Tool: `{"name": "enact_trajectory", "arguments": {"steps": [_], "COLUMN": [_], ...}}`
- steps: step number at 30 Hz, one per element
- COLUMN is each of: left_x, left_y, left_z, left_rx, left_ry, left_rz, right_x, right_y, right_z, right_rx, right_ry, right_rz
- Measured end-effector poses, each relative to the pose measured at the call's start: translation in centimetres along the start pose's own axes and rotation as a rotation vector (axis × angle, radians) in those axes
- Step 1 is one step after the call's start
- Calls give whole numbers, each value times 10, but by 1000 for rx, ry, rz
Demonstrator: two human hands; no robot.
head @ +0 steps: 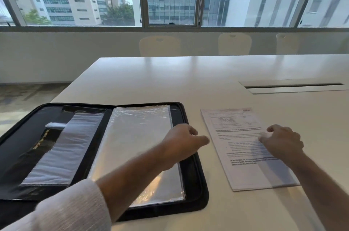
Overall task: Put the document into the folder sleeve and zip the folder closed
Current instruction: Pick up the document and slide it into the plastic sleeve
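A black zip folder (194,189) lies open on the white table at the left. Its right half holds a stack of clear plastic sleeves (136,136); its left half has dark pockets and a white mesh pocket. The printed document (239,147) lies flat on the table just right of the folder. My left hand (183,140) hovers over the folder's right edge, fingers loosely curled and pointing toward the document, holding nothing. My right hand (281,140) rests over the middle of the document with fingertips down on the paper, not gripping it.
The white table (170,79) stretches far ahead, with a cable slot (292,86) set in it at the right. Pale chairs (160,45) stand along the far side under the windows. The table's left edge runs close behind the folder.
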State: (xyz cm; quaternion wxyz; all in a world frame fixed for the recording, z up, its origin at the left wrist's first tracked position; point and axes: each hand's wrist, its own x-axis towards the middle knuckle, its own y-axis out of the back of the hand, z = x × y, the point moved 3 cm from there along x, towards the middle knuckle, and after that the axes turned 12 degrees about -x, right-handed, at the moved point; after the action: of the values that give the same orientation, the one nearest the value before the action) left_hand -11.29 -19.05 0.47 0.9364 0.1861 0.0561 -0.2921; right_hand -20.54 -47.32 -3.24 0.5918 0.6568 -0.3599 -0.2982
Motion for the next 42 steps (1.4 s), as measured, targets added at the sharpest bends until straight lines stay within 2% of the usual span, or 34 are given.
{"name": "enact_trajectory", "arguments": {"steps": [2, 6, 11, 17, 19, 22, 25, 31, 34, 36, 38, 42], "left_x": [9, 16, 19, 23, 20, 17, 18, 24, 26, 27, 27, 24], "left_y": [-19, -44, -63, -73, -80, -94, -106, -106, -98, -88, -75, -52], "left_z": [1, 6, 18, 13, 14, 13, 13, 13, 10, 8, 6, 0], "left_rx": [-75, -79, -295, -540, -546, -443, -442, -446, -523, -595, -681, -809], "left_ry": [77, 205, 320, 448, 491, 472, 395, 324, 292, 260, 239, 188], "left_rz": [-42, -105, -248, -180, -197, -201, -187, -73, -76, -99, -118, -163], "right_x": [2, 5, 4, 5, 4, 3, 1, -4, -4, -2, -4, -15], "right_y": [-3, -3, -1, 0, 0, 0, -1, -3, -4, -4, -4, 4], "right_z": [4, 6, 6, 5, 3, 0, -1, 2, 6, 7, 5, -9], "right_rx": [-45, -51, -57, -86, -95, -108, -115, -77, 58, 274, 545, 885], "right_ry": [-24, 9, 42, 63, 71, 79, 79, 79, 58, 40, 15, 5], "right_rz": [-39, -58, -77, -95, -101, -104, -98, -80, -68, -106, -173, -357]}}
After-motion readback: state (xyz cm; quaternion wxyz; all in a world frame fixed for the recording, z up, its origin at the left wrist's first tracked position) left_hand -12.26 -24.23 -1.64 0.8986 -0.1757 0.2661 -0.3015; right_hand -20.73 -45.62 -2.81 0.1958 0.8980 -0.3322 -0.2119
